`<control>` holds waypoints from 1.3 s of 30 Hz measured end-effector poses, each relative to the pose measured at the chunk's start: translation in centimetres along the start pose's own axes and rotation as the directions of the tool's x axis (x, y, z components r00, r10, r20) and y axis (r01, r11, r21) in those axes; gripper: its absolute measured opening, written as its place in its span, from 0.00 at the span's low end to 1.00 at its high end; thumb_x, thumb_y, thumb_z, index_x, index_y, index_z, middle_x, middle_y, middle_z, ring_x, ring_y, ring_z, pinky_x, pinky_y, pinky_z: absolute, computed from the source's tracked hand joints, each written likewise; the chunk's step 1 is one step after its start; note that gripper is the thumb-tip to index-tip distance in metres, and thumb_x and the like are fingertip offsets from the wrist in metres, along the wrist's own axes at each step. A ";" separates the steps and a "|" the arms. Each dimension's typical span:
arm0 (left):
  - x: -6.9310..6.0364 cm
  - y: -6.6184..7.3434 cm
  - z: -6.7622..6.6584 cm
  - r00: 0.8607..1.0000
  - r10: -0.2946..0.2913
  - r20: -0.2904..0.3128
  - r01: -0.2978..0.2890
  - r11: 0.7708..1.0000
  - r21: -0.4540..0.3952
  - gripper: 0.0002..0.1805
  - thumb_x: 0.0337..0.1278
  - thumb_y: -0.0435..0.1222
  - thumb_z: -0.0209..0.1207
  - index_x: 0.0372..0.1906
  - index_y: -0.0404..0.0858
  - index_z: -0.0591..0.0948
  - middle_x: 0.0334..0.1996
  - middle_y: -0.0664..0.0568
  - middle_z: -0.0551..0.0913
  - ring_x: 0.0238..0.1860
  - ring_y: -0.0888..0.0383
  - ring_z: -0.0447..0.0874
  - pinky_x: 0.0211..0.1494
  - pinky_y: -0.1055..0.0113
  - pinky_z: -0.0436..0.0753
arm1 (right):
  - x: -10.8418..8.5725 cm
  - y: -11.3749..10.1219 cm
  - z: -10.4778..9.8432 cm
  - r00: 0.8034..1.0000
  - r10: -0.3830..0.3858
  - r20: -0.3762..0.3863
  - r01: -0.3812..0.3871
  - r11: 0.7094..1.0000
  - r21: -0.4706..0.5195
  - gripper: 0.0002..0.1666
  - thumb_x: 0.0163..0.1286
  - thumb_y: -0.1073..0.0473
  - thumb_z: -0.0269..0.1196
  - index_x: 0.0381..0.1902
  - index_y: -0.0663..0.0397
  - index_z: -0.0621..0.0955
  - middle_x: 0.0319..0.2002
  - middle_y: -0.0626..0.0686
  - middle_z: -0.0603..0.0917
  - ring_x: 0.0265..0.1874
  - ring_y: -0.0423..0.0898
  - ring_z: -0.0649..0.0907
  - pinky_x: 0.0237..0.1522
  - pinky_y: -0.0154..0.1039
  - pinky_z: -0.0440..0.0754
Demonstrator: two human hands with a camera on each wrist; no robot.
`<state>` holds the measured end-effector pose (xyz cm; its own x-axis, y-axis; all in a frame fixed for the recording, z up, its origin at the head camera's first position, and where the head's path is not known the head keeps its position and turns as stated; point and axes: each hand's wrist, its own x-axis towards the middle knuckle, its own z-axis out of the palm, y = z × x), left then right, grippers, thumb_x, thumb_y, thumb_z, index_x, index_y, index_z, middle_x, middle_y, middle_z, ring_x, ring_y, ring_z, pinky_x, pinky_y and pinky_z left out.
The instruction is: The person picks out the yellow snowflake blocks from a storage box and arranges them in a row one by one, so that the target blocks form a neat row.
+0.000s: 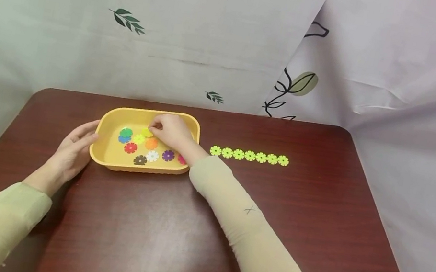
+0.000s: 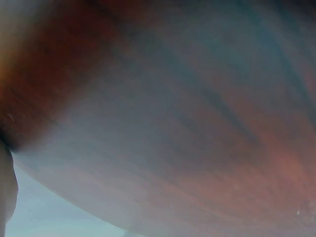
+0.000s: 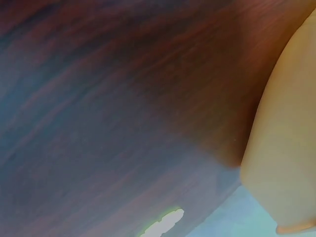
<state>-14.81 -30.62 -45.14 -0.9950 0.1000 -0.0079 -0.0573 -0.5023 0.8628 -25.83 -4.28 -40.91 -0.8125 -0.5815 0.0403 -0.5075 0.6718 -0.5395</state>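
Note:
A yellow plastic tray [image 1: 109,156] stands on the table with flower-shaped plastic discs inside: green, blue, red, orange, white, purple, brown, pink and yellow. At its left end my left hand [image 1: 70,154] holds the rim, the thumb on the near side. My right hand [image 1: 171,130] reaches over the right side into the tray. Its thumb and index finger pinch at the edge of a yellow disc [image 1: 147,133]; the grip is partly hidden by the fingers. The tray's outer wall [image 3: 284,128] fills the right of the right wrist view.
Right of the tray, several yellow-green flower-shaped discs [image 1: 250,156] lie in a straight row. The dark red wooden table [image 1: 140,229] meets a white leaf-patterned cloth [image 1: 184,28] behind. The left wrist view shows mostly blurred tabletop [image 2: 173,123].

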 end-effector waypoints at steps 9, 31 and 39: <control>0.1 -0.3 -0.4 1.000 -0.007 -0.013 0.007 1.000 -0.010 0.22 0.80 0.23 0.47 0.63 0.44 0.83 0.59 0.58 0.87 0.59 0.65 0.86 0.58 0.74 0.85 | -0.5 0.0 -1.1 0.999 -0.015 -0.030 0.020 0.984 0.176 0.11 0.80 0.55 0.66 0.50 0.53 0.91 0.48 0.50 0.93 0.49 0.42 0.88 0.55 0.27 0.81; 0.7 -0.4 -0.3 1.000 0.005 0.007 -0.005 1.000 0.007 0.22 0.80 0.23 0.47 0.64 0.44 0.82 0.61 0.58 0.86 0.60 0.65 0.85 0.60 0.75 0.84 | -4.2 3.2 -6.2 0.961 0.157 -0.226 -0.054 0.913 0.404 0.10 0.77 0.58 0.69 0.47 0.58 0.91 0.41 0.56 0.94 0.38 0.47 0.89 0.41 0.28 0.85; 0.7 -0.5 -0.3 1.000 0.003 0.008 -0.003 1.000 0.003 0.22 0.80 0.23 0.47 0.63 0.44 0.82 0.60 0.58 0.86 0.59 0.65 0.86 0.59 0.75 0.85 | -5.8 5.7 -7.5 0.940 0.209 -0.271 -0.047 0.864 0.502 0.09 0.75 0.62 0.69 0.45 0.64 0.91 0.39 0.64 0.93 0.39 0.59 0.92 0.43 0.41 0.91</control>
<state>-15.53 -30.53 -45.68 -0.9945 0.1050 -0.0009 -0.0536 -0.5003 0.8642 -26.19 6.38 -37.89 -0.9472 -0.2818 0.1528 -0.2559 0.3775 -0.8900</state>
